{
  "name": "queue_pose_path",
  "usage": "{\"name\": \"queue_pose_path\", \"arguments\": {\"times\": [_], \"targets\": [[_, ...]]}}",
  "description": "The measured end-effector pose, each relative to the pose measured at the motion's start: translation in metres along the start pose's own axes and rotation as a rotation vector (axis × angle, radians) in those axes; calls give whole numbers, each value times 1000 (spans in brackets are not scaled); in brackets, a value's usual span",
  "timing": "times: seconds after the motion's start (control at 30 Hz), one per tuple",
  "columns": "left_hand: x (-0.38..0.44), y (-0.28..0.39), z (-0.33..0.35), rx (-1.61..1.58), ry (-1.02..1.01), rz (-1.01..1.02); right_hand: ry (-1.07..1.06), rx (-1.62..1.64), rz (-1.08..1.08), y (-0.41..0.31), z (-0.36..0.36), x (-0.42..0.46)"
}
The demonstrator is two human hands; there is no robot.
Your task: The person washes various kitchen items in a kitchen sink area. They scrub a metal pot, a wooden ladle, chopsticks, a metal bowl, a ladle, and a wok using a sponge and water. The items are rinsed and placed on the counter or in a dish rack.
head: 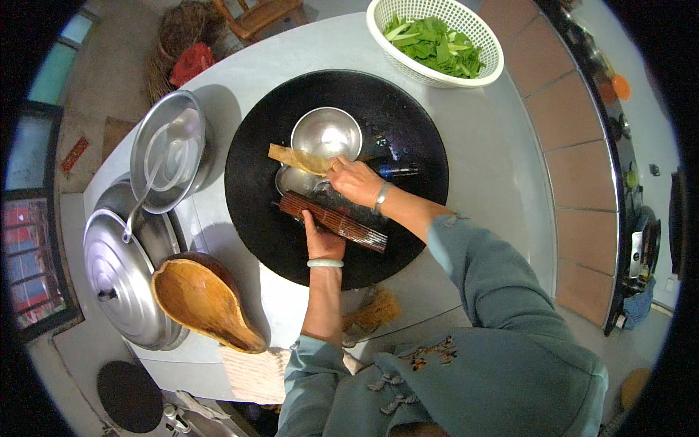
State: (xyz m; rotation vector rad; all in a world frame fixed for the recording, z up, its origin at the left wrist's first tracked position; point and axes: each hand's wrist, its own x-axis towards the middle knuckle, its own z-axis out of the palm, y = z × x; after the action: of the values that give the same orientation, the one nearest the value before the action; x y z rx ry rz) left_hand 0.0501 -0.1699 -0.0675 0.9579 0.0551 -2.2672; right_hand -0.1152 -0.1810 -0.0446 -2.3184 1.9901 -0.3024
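Note:
My left hand (325, 244), below a jade-coloured bangle, grips a bundle of reddish-brown sticks (333, 221) that look like chopsticks. The thumb lies over the bundle, which slants above the near half of a large black wok (256, 235). Just beyond it, my right hand (354, 181) pinches one end of a yellowish strip (295, 158); its material is unclear. A shiny metal bowl (326, 128) sits in the wok beyond the strip. A second metal bowl (295, 179) is partly hidden by the strip and the bundle.
A white plastic basket (489, 65) of cut green leaves (437, 46) stands at the far right. Along the left are a metal basin (143, 164) with a ladle (150, 191), a metal lid (117, 284) and a gourd scoop (199, 297). A straw brush (377, 311) lies near my body.

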Motion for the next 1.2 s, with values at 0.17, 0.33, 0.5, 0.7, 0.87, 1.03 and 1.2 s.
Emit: {"name": "queue_pose_path", "arguments": {"times": [0.17,0.33,0.5,0.7,0.87,1.03,1.2], "targets": [[-4,2,0,32,-25,7,24,-68,-33,9,-36,-19],[-1,1,5,136,74,34,117,12,32,36,-39,-25],[-19,5,20,190,171,161,113,78,39,35,-48,-10],[-40,10,25,225,185,235,176,272,178,56,-33,-4],[-29,9,8,209,249,213,169,31,317,78,-23,-11],[-2,5,-13,204,369,19,128,10,153,10,-19,-11],[-8,16,-11,293,178,-143,-421,546,499,-23,32,-22]]}}
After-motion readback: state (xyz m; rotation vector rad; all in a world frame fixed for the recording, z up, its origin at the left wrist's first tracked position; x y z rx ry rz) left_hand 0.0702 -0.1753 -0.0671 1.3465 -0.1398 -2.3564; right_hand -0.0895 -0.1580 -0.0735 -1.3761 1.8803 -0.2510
